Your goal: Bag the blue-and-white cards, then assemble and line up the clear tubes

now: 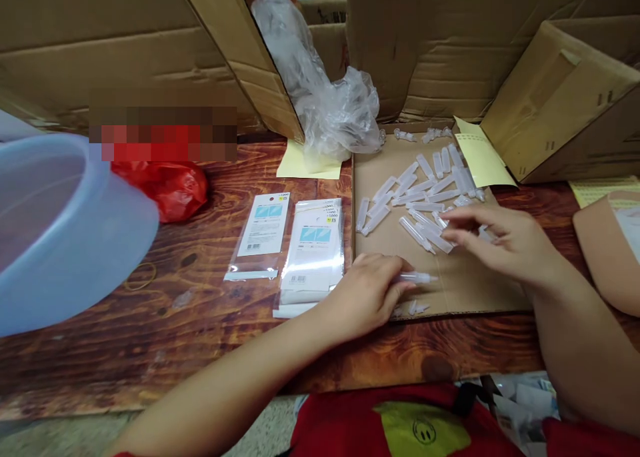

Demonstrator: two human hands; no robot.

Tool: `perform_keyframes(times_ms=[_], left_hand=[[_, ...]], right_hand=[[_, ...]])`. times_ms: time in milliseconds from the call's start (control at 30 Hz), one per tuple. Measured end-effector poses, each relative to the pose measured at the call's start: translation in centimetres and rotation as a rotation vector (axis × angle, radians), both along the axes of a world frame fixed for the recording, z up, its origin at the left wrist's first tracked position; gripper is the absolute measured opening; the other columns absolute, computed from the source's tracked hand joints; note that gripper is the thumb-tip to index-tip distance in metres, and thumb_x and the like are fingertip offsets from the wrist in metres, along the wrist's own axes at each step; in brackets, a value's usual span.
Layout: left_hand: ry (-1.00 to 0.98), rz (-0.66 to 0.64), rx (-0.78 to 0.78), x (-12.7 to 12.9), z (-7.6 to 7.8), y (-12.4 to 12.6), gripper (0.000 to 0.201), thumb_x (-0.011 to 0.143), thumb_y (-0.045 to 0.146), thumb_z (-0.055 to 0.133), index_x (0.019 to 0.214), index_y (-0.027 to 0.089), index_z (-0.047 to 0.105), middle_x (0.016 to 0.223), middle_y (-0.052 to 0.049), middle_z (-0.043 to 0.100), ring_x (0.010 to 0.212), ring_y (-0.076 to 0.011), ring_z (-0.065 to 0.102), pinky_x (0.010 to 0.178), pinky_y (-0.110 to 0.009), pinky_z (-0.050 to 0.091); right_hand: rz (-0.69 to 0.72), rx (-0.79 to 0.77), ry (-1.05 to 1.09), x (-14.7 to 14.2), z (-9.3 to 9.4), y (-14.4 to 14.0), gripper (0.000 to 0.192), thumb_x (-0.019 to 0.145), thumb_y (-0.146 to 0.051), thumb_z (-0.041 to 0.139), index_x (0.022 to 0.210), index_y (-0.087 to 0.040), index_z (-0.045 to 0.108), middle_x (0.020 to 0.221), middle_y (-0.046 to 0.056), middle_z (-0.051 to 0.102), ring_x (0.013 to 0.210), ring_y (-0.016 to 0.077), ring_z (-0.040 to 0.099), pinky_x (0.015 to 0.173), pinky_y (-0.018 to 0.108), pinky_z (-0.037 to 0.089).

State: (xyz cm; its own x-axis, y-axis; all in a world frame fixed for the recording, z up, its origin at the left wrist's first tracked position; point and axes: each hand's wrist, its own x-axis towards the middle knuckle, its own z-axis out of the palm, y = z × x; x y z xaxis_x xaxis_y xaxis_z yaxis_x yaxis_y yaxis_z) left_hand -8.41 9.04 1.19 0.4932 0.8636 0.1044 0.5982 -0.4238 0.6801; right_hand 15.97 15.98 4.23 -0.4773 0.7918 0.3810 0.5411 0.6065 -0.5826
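My left hand (373, 287) is closed around a small translucent plastic tube (415, 278), its narrow nozzle pointing right. This hand rests at the near left part of a shallow cardboard tray (467, 290). Above the tray's right side is my right hand (505, 240), its fingers curled and thumb and index tips close together. Whatever they pinch is too small to make out. Several similar tubes (417, 190) lie scattered across the tray, some close to my right fingertips. Small pointed plastic tips (417, 307) lie by the tray's near edge, below my left hand.
Stacked clear packets with printed cards (315, 250) lie left of the tray, beside a single packet (265, 227). Farther left are a blue basin (120, 237) and red plastic bag (175, 190). A crumpled clear bag (345, 110) and cardboard boxes (560, 97) stand behind.
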Motion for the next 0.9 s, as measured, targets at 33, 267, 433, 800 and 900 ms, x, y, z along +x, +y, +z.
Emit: perform_keyframes(times_ms=[33,267,433,800,900], left_hand=[[0.014,0.023,0.016,0.2,-0.2,0.1,0.018,0.1,0.032,0.054,0.11,0.019,0.062,0.108,-0.008,0.073,0.103,-0.0243,0.066,0.097,-0.042,0.048],[0.187,0.205,0.122,-1.0,0.4,2.4,0.031,0.099,0.039,0.054,0.116,0.015,0.066,0.112,-0.014,0.071,0.107,-0.0299,0.061,0.096,-0.047,0.046],[0.409,0.34,0.157,-2.0,0.9,6.3,0.018,0.092,0.026,0.058,0.098,0.015,0.072,0.103,-0.015,0.07,0.105,-0.033,0.059,0.091,-0.048,0.043],[0.118,0.405,-0.199,-0.5,3.3,8.6,0.018,0.077,0.032,0.072,0.076,0.016,0.063,0.074,-0.006,0.066,0.072,-0.0205,0.062,0.069,-0.033,0.046],[-0.315,0.312,-0.435,-1.2,4.2,6.2,0.024,0.075,0.034,0.075,0.081,0.017,0.059,0.069,-0.003,0.068,0.063,-0.016,0.063,0.06,-0.027,0.044]], right_hand=[[-0.074,0.06,-0.025,0.5,-0.2,0.4,0.015,0.093,-0.031,0.065,0.102,-0.022,0.073,0.098,0.004,0.077,0.085,0.0175,0.071,0.068,0.027,0.055],[0.399,-0.095,-0.275,-0.3,-1.3,-1.0,0.018,0.097,-0.019,0.055,0.093,-0.018,0.072,0.087,0.005,0.072,0.08,0.0152,0.067,0.073,0.027,0.052],[0.644,-0.284,-0.374,-2.6,-2.0,-3.0,0.035,0.092,-0.005,0.051,0.107,-0.023,0.077,0.096,0.006,0.068,0.088,0.0152,0.067,0.081,0.028,0.053],[0.564,-0.229,-0.454,-2.2,-2.5,-3.6,0.031,0.092,-0.009,0.052,0.107,-0.021,0.077,0.102,0.009,0.066,0.089,0.0185,0.065,0.081,0.032,0.052],[0.573,-0.214,-0.457,-2.2,-2.5,-3.6,0.03,0.088,-0.004,0.054,0.099,-0.02,0.078,0.097,0.008,0.066,0.084,0.0178,0.064,0.077,0.03,0.05]])
